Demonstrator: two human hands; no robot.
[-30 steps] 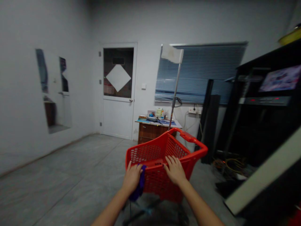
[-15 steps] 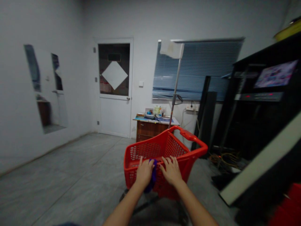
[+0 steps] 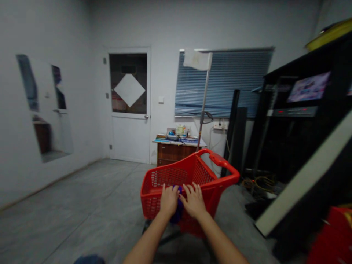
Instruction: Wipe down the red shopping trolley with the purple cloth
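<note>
A red plastic shopping cart (image 3: 189, 176) stands on the grey floor in front of me. My left hand (image 3: 168, 200) rests on its near rim with the fingers curled over a purple cloth (image 3: 177, 212). My right hand (image 3: 193, 200) lies right beside it on the same rim, fingers spread flat on the red plastic. Both hands sit close together at the middle of the rim. The inside of the cart looks bare from here.
A wooden cabinet (image 3: 176, 154) with clutter on top stands behind the cart under a blue blind (image 3: 222, 84). A pole with a white flag (image 3: 203, 106) rises beside it. A white door (image 3: 129, 110) is at the back left. Black shelving (image 3: 302, 121) fills the right side.
My left hand slid right along the rim with the purple cloth until it met my right hand. The view shifted slightly and the cart sits a little farther left.
</note>
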